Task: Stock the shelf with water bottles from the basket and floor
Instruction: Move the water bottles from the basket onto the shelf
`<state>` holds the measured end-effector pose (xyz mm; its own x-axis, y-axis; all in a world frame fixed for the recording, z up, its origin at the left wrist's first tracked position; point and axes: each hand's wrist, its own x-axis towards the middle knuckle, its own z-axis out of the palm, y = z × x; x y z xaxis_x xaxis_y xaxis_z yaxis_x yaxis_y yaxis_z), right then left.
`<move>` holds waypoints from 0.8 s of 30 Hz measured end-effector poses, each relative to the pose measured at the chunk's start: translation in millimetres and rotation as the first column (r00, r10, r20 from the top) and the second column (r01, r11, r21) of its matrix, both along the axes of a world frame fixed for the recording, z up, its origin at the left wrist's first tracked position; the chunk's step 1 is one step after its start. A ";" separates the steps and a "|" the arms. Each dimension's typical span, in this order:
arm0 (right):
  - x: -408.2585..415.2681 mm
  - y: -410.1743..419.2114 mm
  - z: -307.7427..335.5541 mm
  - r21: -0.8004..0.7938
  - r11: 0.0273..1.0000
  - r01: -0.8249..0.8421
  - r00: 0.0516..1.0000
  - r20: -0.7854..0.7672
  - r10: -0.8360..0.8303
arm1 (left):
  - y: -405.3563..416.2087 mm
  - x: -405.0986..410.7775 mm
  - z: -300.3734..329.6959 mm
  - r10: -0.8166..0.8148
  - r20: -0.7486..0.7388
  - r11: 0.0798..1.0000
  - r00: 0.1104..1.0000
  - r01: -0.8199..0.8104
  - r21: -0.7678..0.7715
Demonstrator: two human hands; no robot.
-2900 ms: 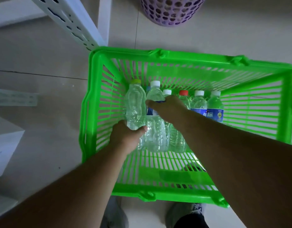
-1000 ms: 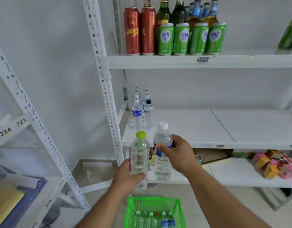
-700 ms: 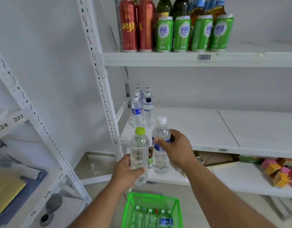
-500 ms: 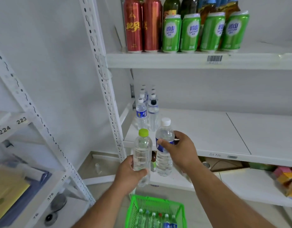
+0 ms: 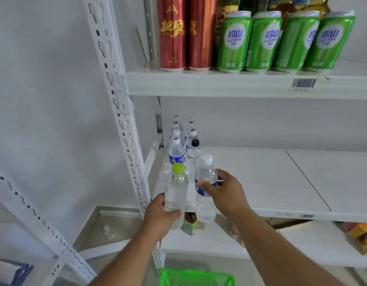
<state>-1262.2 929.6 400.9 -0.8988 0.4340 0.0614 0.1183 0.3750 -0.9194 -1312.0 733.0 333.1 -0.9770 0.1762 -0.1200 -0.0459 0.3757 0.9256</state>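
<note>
My left hand (image 5: 161,218) grips the lower part of a clear water bottle with a yellow-green cap (image 5: 176,187), held upright. My right hand (image 5: 226,193) grips a clear bottle with a white cap and blue label (image 5: 206,182), also upright. Both bottles hang just in front of the middle shelf (image 5: 261,178), near its left front edge. Two rows of several water bottles (image 5: 179,149) stand at the shelf's left end, running back to the wall. The green basket (image 5: 197,278) sits on the floor below, only its far rim showing.
The top shelf (image 5: 240,84) carries red cans (image 5: 173,34) and green cans (image 5: 267,40). A white perforated upright (image 5: 120,112) stands left of the bottles. A small brown-capped bottle (image 5: 189,222) is on the lower shelf, and colourful packs (image 5: 362,234) lie at the right.
I took both bottles out of the basket and raised them. Over the last second my view and both hands came closer to the middle shelf, the bottles now at its front edge.
</note>
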 end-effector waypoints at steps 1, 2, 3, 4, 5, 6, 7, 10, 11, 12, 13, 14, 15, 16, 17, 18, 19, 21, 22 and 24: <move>-7.1 -2.0 -1.4 -0.005 1.000 0.008 1.000 -0.003 -0.008 | 0.6 -9.9 -1.5 -0.009 -0.005 1.000 1.000 0.009 -0.002; -13.4 -3.7 -2.5 -0.005 1.000 0.013 1.000 -0.005 -0.013 | 1.4 -18.7 -3.2 -0.017 -0.006 1.000 1.000 0.017 -0.003; -19.1 -5.3 -2.9 -0.003 1.000 0.019 1.000 -0.005 -0.019 | 2.7 -26.0 -4.6 -0.025 -0.001 1.000 1.000 0.025 -0.001; -24.3 -6.4 -3.2 -0.002 1.000 0.024 1.000 -0.002 -0.024 | 4.1 -32.5 -6.8 -0.031 0.002 1.000 1.000 0.031 -0.002; -29.4 -7.2 -3.3 -0.005 1.000 0.029 1.000 0.001 -0.029 | 5.6 -39.0 -9.3 -0.033 0.004 0.999 0.999 0.033 -0.004; -34.4 -7.7 -3.3 -0.007 0.999 0.034 0.999 0.003 -0.034 | 7.1 -45.2 -11.4 -0.030 0.003 1.000 1.000 0.030 -0.005; -39.5 -7.9 -3.5 -0.007 0.999 0.039 0.999 0.003 -0.039 | 8.8 -51.4 -13.5 -0.024 0.005 1.000 1.000 0.024 -0.002; -54.5 -5.5 -6.9 0.003 0.999 0.047 0.999 0.007 -0.047 | 14.3 -70.1 -19.0 -0.014 0.004 1.000 1.000 0.014 -0.005; -59.2 -4.0 -9.4 0.006 0.999 0.048 0.999 0.013 -0.048 | 15.9 -75.5 -19.8 -0.012 0.006 1.000 1.000 0.013 -0.009; -63.7 -2.1 -12.3 0.007 0.999 0.048 0.999 0.019 -0.048 | 17.4 -81.1 -20.9 -0.009 0.008 1.000 1.000 0.009 -0.011; -68.3 0.1 -15.4 0.005 0.999 0.046 0.999 0.025 -0.047 | 19.3 -86.6 -22.0 -0.005 0.010 1.000 1.000 0.005 -0.009; -72.8 2.7 -19.2 -0.001 0.999 0.047 0.998 0.033 -0.047 | 21.2 -92.1 -23.7 0.000 0.013 1.000 1.000 0.000 -0.011; -77.1 4.9 -22.9 -0.008 0.999 0.048 0.998 0.039 -0.048 | 23.2 -97.2 -25.3 0.003 0.018 1.000 1.000 -0.003 -0.016; -81.2 6.9 -26.8 -0.014 0.999 0.051 0.998 0.045 -0.050 | 25.5 -102.1 -26.8 0.006 0.024 1.000 1.000 -0.005 -0.022; -85.0 8.3 -30.9 -0.017 0.998 0.053 0.997 0.052 -0.052 | 27.6 -107.0 -29.1 0.010 0.028 1.000 1.000 -0.009 -0.024; -88.6 9.3 -34.9 -0.019 0.998 0.056 0.997 0.057 -0.055 | 29.3 -112.3 -32.3 0.014 0.033 1.000 0.999 -0.013 -0.026; -92.2 10.1 -39.2 -0.021 0.998 0.060 0.997 0.059 -0.059 | 31.0 -117.0 -34.8 0.016 0.036 0.999 0.999 -0.015 -0.030; -99.0 11.5 -45.3 -0.022 0.998 0.064 0.996 0.056 -0.063 | 33.1 -125.9 -40.9 0.019 0.038 0.999 0.999 -0.017 -0.038; -102.8 12.3 -47.0 -0.021 0.998 0.063 0.997 0.051 -0.061 | 34.3 -129.3 -42.5 0.022 0.040 0.999 0.999 -0.021 -0.035; -109.6 13.8 -48.6 -0.022 0.998 0.056 0.997 0.044 -0.055 | 37.1 -134.4 -44.0 0.024 0.043 0.999 0.999 -0.023 -0.038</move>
